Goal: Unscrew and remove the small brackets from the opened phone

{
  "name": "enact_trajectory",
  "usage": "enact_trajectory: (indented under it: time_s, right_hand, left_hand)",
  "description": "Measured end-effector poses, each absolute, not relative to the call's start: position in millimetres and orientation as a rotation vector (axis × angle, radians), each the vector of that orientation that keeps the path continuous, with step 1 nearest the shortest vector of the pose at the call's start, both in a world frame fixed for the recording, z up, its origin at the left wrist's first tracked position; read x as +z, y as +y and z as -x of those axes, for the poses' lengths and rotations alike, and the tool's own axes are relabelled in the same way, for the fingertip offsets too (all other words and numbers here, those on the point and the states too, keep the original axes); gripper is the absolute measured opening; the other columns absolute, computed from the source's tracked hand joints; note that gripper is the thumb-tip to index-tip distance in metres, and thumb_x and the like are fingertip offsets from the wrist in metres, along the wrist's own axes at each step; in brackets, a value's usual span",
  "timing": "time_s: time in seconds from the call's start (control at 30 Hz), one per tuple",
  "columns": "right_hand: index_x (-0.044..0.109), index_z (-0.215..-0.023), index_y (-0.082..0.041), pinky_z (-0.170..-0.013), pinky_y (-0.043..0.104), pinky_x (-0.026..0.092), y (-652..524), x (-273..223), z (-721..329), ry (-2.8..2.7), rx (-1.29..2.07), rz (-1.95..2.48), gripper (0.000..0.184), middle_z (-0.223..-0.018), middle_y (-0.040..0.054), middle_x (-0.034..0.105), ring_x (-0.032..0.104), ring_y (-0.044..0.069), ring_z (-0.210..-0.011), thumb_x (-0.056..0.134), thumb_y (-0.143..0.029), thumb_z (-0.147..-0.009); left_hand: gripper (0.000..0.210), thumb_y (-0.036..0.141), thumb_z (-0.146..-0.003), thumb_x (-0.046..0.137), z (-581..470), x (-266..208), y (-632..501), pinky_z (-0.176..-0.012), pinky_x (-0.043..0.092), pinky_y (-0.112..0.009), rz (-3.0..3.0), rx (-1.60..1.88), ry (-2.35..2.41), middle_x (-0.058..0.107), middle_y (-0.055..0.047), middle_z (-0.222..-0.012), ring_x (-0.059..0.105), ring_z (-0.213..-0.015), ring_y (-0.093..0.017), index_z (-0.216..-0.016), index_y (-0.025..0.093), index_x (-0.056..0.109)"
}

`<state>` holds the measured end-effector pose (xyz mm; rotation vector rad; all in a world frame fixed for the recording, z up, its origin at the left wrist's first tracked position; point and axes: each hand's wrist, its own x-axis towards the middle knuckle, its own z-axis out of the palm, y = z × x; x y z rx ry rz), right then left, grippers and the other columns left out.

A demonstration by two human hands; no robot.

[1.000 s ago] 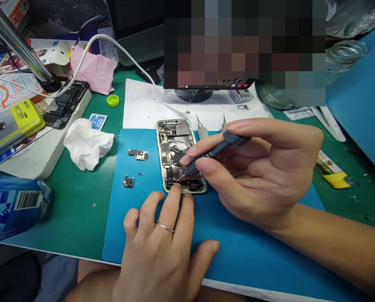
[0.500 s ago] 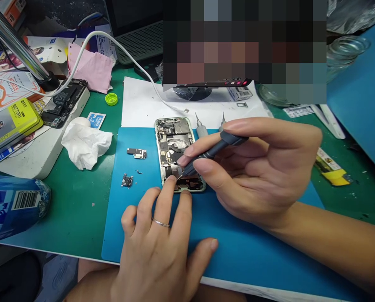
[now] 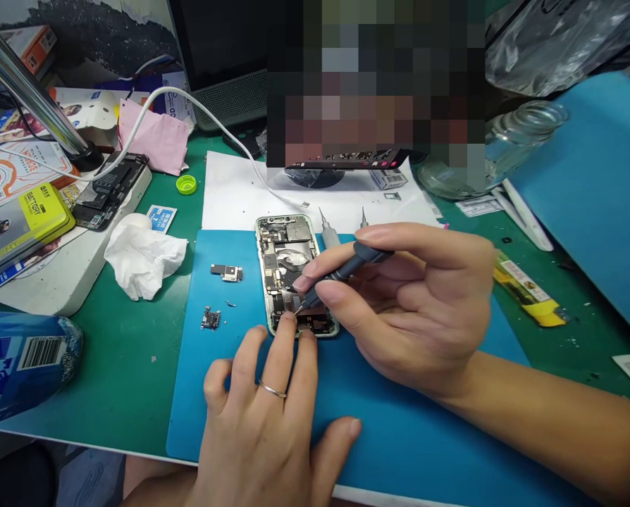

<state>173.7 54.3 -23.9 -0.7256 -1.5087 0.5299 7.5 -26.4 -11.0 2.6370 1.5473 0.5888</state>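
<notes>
1. Head view, main thing: an opened phone (image 3: 273,262), inner parts visible, lies abt. in the middle of the worktop (image 3: 130,394). Most of it is on a blue mat (image 3: 204,408); its far end passes over the mat's far edge onto white paper (image 3: 230,193).
2. L hand (image 3: 259,415): palm down, fingers moderately spread, nothing grasped. Two fingertips rest at the phone's near end; the middle finger wears a ring (image 3: 273,389).
3. R hand (image 3: 425,317): fingers closed w/ a pinch on a dark screwdriver (image 3: 354,265), tilted. Its tip points into the near part of the phone, just beside the L middle fingertip; whether it touches a screw, cannot tell.
4. On the mat, left of the phone: a metal-and-black part (image 3: 227,272), a small board (image 3: 210,318) nearer to the worktop's near edge, plus tiny pcs.
5. Beyond the R hand: two grey pointed tools (image 3: 329,234), upright, partly hidden.
6. Toward the worktop's left edge: crumpled tissue (image 3: 143,260), green cap (image 3: 186,184), another opened phone (image 3: 114,190); a blue container (image 3: 24,366) is by the near-left corner.
7. Right part of the worktop: yellow packet (image 3: 529,289); farther back, a glass jar (image 3: 510,144).
</notes>
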Motion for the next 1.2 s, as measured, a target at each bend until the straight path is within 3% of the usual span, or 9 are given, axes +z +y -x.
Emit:
enact_trajectory:
  time_s: [0.3,0.9,1.2]
  right_hand:
    - [0.06,-0.13,-0.031,-0.062,0.024,0.068,53.8,-22.8,-173.7,-1.496,0.531,0.756,0.054,-0.105,0.0007,0.069,0.077,0.015,-0.083,0.07,-0.001,-0.087]
    - [0.061,-0.135,-0.029,-0.067,0.028,0.07,56.4,-22.9,-173.3,-1.473,0.512,0.654,0.063,-0.1,0.0004,0.072,0.077,0.015,-0.08,0.071,0.004,-0.082]
    - [0.06,-0.139,-0.029,-0.062,0.027,0.071,59.7,-12.1,-180.5,-1.599,0.581,0.526,0.072,-0.1,0.0014,0.077,0.078,0.016,-0.077,0.069,0.01,-0.078]
  left_hand:
    - [0.054,0.056,-0.106,0.048,-8.5,-11.0,-25.8,-0.097,0.032,-0.046,-2.627,0.576,1.548,0.061,0.002,-0.151,0.05,-0.131,-0.028,-0.143,0.019,0.063]
    - [0.055,0.056,-0.106,0.047,-6.8,-10.7,-25.1,-0.096,0.032,-0.045,-2.638,0.61,1.519,0.061,-0.005,-0.152,0.052,-0.129,-0.028,-0.144,0.019,0.062]
    - [0.059,0.055,-0.107,0.047,-5.7,-12.7,-25.7,-0.098,0.032,-0.045,-2.629,0.628,1.523,0.061,-0.005,-0.152,0.051,-0.13,-0.029,-0.146,0.013,0.059]
